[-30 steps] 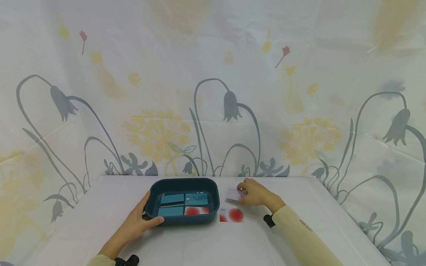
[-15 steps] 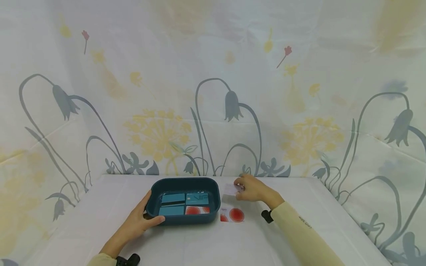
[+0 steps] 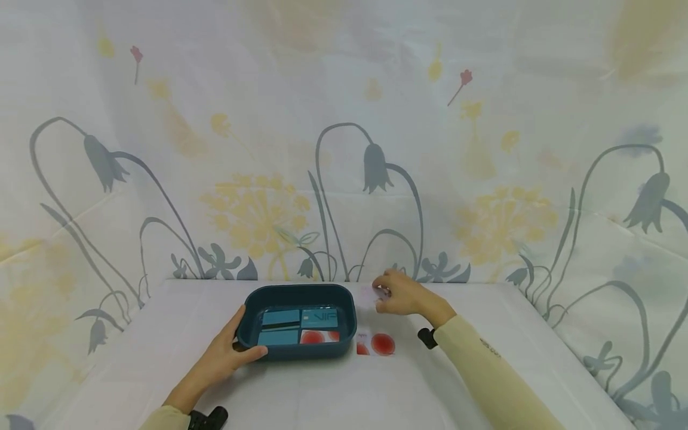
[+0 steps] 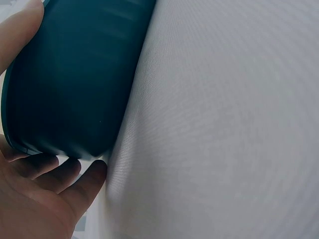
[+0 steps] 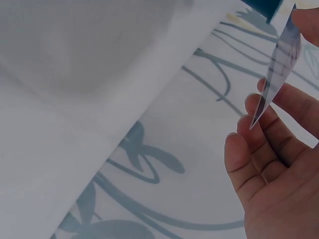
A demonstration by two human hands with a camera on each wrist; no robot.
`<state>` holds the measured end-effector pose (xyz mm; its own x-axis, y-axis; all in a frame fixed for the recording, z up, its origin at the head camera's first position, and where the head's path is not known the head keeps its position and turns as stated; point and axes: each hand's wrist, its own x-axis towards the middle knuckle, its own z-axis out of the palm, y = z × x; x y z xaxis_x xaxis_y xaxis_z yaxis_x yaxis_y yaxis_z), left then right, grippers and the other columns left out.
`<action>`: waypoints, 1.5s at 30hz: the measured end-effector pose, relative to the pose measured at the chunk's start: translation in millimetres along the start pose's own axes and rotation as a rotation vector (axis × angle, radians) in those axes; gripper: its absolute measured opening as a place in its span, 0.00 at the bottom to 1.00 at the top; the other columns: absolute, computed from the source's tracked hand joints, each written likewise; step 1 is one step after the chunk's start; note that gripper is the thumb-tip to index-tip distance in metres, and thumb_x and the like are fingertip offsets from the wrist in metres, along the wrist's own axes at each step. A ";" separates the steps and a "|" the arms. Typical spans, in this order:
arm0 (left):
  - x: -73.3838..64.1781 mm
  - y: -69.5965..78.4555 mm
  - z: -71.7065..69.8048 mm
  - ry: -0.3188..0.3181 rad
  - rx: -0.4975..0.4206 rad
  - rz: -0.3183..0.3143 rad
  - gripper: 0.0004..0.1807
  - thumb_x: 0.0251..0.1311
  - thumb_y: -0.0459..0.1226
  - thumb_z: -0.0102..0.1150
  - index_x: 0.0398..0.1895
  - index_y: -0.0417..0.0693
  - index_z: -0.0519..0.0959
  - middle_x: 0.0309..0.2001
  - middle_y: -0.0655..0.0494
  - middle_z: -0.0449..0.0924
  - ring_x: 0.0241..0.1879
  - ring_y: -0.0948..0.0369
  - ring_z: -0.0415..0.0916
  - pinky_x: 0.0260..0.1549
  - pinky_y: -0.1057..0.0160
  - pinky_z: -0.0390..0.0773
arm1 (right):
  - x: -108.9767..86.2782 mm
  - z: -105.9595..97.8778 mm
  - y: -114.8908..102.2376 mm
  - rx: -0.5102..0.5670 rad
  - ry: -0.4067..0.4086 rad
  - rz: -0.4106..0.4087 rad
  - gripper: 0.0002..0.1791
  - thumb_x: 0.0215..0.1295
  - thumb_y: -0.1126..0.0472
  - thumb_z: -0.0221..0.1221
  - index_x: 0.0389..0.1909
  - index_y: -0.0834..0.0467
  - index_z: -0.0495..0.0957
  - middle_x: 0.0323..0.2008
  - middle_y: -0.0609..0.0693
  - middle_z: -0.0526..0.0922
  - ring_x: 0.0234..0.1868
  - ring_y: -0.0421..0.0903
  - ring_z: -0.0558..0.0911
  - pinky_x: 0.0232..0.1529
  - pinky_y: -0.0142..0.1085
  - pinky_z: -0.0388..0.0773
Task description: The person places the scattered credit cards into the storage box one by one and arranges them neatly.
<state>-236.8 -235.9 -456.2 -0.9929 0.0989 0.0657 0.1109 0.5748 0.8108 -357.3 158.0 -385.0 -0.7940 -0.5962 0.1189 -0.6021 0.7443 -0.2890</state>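
- While the left hand (image 3: 223, 352) is gripping the left end of a dark teal tray (image 3: 298, 352), the tray is sitting near the far edge of the desk (image 3: 322, 397).
- The right hand (image 3: 405, 292) is pinching a pale card (image 5: 276, 69) near that edge, right of the tray.
- Three blue cards (image 3: 321, 318) and one red-spotted card (image 3: 317, 337) are lying inside.
- Another loose card (image 3: 376, 344), also red-spotted, is resting beside the tray's near right corner.
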 end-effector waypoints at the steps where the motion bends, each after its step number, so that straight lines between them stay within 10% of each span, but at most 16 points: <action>1: -0.2 0.3 -0.3 -0.001 0.001 0.002 0.62 0.51 0.55 0.68 0.76 0.44 0.37 0.75 0.39 0.39 0.69 0.38 0.49 0.63 0.37 0.55 | 1.1 -1.7 -1.7 0.002 0.002 -0.006 0.24 0.49 0.56 0.60 0.49 0.61 0.80 0.33 0.51 0.72 0.33 0.44 0.68 0.34 0.38 0.66; 45: 0.1 0.1 0.5 0.002 -0.001 0.017 0.62 0.50 0.55 0.69 0.76 0.42 0.38 0.75 0.38 0.40 0.69 0.37 0.50 0.63 0.36 0.54 | 61.3 0.1 -77.0 -0.025 -0.075 -0.135 0.27 0.54 0.49 0.63 0.56 0.53 0.78 0.41 0.46 0.72 0.40 0.42 0.70 0.38 0.34 0.72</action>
<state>-236.9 -235.4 -456.3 -0.9910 0.1074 0.0804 0.1277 0.5720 0.8103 -359.6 64.1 -355.6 -0.6977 -0.7116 0.0832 -0.7057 0.6626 -0.2511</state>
